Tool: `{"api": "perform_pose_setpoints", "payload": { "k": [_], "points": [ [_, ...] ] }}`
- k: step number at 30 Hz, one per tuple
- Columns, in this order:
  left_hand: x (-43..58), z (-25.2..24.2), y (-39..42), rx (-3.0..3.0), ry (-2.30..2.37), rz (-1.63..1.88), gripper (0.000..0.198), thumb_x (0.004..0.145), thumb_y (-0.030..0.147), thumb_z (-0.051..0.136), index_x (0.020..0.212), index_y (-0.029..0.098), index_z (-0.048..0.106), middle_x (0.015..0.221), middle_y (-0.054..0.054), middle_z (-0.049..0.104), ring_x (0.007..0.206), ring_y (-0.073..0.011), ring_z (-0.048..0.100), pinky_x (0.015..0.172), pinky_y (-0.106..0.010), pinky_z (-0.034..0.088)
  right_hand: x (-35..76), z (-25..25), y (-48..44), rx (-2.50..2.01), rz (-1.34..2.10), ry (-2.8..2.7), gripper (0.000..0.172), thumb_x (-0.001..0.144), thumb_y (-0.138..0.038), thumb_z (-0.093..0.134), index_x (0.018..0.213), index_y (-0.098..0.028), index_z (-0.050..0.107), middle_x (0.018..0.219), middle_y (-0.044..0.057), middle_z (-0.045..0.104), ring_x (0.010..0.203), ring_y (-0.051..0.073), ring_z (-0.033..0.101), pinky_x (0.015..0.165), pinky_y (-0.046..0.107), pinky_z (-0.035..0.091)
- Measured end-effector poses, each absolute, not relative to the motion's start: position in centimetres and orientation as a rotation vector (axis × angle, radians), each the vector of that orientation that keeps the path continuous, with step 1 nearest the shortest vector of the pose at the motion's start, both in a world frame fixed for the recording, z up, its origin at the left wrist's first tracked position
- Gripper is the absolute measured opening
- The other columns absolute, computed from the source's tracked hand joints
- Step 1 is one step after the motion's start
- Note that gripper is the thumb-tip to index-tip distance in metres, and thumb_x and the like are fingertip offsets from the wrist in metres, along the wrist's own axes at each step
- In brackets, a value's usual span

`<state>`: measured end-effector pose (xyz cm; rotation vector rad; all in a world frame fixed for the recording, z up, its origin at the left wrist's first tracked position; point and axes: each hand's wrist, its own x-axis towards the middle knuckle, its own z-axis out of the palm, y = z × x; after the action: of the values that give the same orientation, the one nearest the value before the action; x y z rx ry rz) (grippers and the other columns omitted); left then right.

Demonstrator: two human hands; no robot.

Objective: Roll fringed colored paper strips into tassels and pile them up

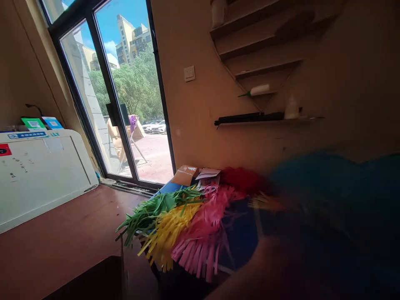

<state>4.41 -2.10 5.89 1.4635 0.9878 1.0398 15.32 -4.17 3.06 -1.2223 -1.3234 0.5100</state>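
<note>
A dark, smeared shape at the bottom right looks like my left hand (264,264); its fingers and anything in them are lost in the blur. My right hand is not visible. Nearest to the hand is a blue-topped table (239,239). Fringed strips hang over its front edge: a green bundle (162,204), a yellow bundle (175,223) and a pink bundle (204,225). Behind them lies a red bundle (245,181). Farther right, a blurred teal mass (325,179) fades into shadow.
A brown envelope (185,175) and some papers (208,173) lie at the table's back. Wall shelves (259,75) hold a white bottle with a green nozzle (259,90). At left stand a glass door (134,91) and a white counter (46,166).
</note>
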Motion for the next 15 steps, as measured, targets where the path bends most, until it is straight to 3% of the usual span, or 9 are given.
{"api": "perform_pose_setpoints", "payload": {
  "k": [4,9,15],
  "points": [
    [3.7,3.7,-0.2,1.432,1.017,1.084,0.018,0.078,0.029,0.057,0.088,0.017,0.066,0.075,-0.002,0.068,0.067,-0.0161,0.062,0.064,-0.026,0.048,16.7,2.8,-4.7,-1.341,0.622,-1.247,0.022,0.065,-0.045,0.056,0.069,-0.026,0.066,0.053,0.002,0.059,0.052,0.021,0.058,0.044,0.032,0.047],
    [2.8,0.8,2.4,1.323,1.057,1.213,0.012,0.081,0.019,0.049,0.089,0.016,0.057,0.071,-0.001,0.064,0.062,-0.0127,0.060,0.060,-0.024,0.045,16.6,3.2,-0.7,-1.448,0.847,-1.362,0.022,0.060,-0.039,0.048,0.065,-0.021,0.060,0.050,-0.002,0.051,0.047,0.014,0.048,0.047,0.027,0.041],
    [2.4,-0.7,2.6,1.320,1.076,1.207,0.010,0.076,0.011,0.051,0.084,0.017,0.054,0.074,0.000,0.065,0.069,-0.0129,0.061,0.064,-0.023,0.044,17.4,-0.3,1.9,-1.478,0.815,-1.612,0.017,0.067,-0.036,0.040,0.057,-0.023,0.039,0.050,-0.005,0.036,0.047,0.012,0.037,0.046,0.025,0.031]
  ]
}}
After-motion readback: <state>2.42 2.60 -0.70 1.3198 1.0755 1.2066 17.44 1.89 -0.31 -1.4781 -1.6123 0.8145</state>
